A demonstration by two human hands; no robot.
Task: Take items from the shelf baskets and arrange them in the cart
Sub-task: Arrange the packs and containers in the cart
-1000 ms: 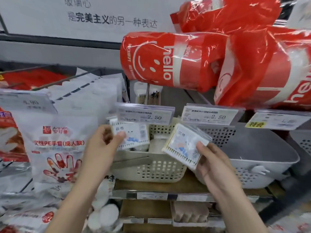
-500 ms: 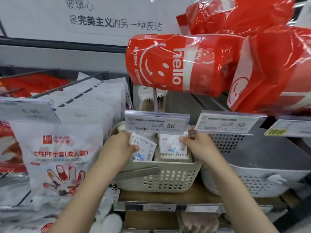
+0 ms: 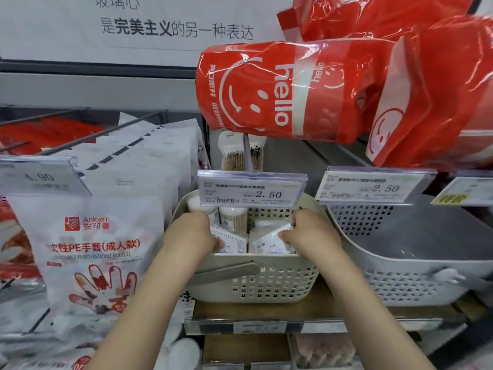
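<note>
Left hand (image 3: 190, 233) grips a cotton-swab pack (image 3: 232, 243) inside the beige basket (image 3: 256, 284); right hand (image 3: 309, 235) grips another pack (image 3: 268, 244). Step: picking. Next: lift both clear of the front rim.

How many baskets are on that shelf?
2: a cream basket in the middle, where both hands reach in, and a grey basket beside it on the right. More may be hidden out of frame.

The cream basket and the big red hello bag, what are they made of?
The cream basket looks like hard, matte moulded plastic: its walls have neat rows of punched holes. The red hello bag looks like thin, shiny plastic film: it wrinkles and glints under the light.
</note>
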